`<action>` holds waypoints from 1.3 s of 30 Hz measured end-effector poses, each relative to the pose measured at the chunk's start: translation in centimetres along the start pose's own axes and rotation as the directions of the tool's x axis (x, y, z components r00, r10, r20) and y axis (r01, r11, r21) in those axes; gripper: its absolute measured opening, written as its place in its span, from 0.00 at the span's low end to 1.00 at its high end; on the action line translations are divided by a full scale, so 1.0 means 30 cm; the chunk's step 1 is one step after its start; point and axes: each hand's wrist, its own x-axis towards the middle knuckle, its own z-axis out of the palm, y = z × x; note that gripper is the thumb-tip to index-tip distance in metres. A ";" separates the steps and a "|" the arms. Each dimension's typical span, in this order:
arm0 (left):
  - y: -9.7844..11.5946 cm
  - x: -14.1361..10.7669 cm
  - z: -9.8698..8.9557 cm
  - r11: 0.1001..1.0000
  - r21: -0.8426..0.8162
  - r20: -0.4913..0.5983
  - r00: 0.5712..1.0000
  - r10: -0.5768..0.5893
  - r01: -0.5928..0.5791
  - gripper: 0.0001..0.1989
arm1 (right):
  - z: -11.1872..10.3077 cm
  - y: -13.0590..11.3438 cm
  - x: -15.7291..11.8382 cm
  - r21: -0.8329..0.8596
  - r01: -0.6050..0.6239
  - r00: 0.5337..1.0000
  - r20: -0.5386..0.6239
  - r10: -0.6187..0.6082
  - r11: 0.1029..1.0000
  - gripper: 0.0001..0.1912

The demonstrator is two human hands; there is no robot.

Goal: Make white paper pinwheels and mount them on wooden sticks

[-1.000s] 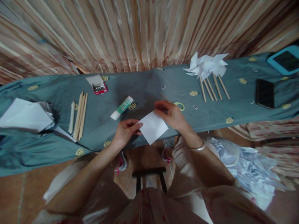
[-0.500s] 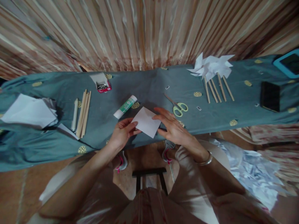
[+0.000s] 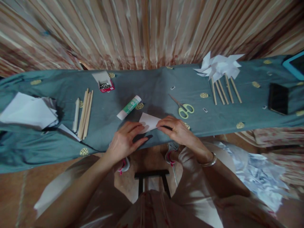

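A small white sheet of paper (image 3: pixel 149 121) is doubled over into a roughly triangular shape at the table's front edge. At its left corner, the fingers of my left hand (image 3: pixel 124 139) hold the paper, while the thumb sticks out below it. My right hand (image 3: pixel 178 129) pinches the right corner. Just beyond the paper lies a green and white glue stick (image 3: pixel 129 107). Scissors with light green handles (image 3: pixel 184 110) rest to the right of it, blades pointing away from me.
White paper pinwheels (image 3: pixel 219 67) on wooden sticks lie at the right, near a black phone (image 3: pixel 278 98) and a blue-framed tablet (image 3: pixel 294 66). Leftward are an open box of pins (image 3: pixel 105 83), loose wooden sticks (image 3: pixel 85 115), a white pen-like stick (image 3: pixel 76 115) and stacked paper (image 3: pixel 28 111).
The flat square of paper has been folded over to a triangle. My left hand has turned palm-down over its left corner, and my right fingers have closed on the right corner.
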 end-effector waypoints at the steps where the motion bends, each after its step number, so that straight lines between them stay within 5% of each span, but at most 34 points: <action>1: 0.001 -0.002 0.017 1.000 -0.020 0.034 0.999 -0.001 0.002 0.13 | 0.003 0.003 0.006 0.011 -0.022 1.000 -0.005 0.022 1.000 0.07; 9: -0.029 -0.018 0.069 0.947 -0.111 0.105 0.951 -0.292 0.303 0.13 | 0.022 -0.003 0.061 -0.002 -0.209 0.978 -0.020 0.209 0.978 0.06; 17: -0.027 -0.011 0.057 0.851 -0.212 0.150 0.876 -0.458 0.481 0.20 | 0.056 0.029 0.095 -0.122 -0.133 0.985 -0.122 0.118 0.984 0.06; 20: -0.024 -0.008 0.052 0.912 -0.141 0.081 0.923 -0.377 0.385 0.18 | 0.065 0.036 0.099 -0.105 -0.150 0.981 -0.142 0.135 0.983 0.04; 23: 0.000 -0.019 0.065 0.989 0.021 0.038 0.988 -0.150 0.150 0.17 | 0.070 0.034 0.102 -0.091 -0.168 0.975 -0.165 0.151 0.982 0.04; 27: 0.049 -0.055 0.119 0.989 0.108 0.144 0.986 0.083 -0.099 0.22 | 0.077 0.031 0.106 -0.088 -0.196 0.965 -0.193 0.176 0.977 0.04; 39: 0.048 -0.098 0.168 0.987 0.132 0.233 0.971 0.053 -0.086 0.33 | 0.088 0.029 0.111 -0.117 -0.204 0.958 -0.228 0.173 0.972 0.05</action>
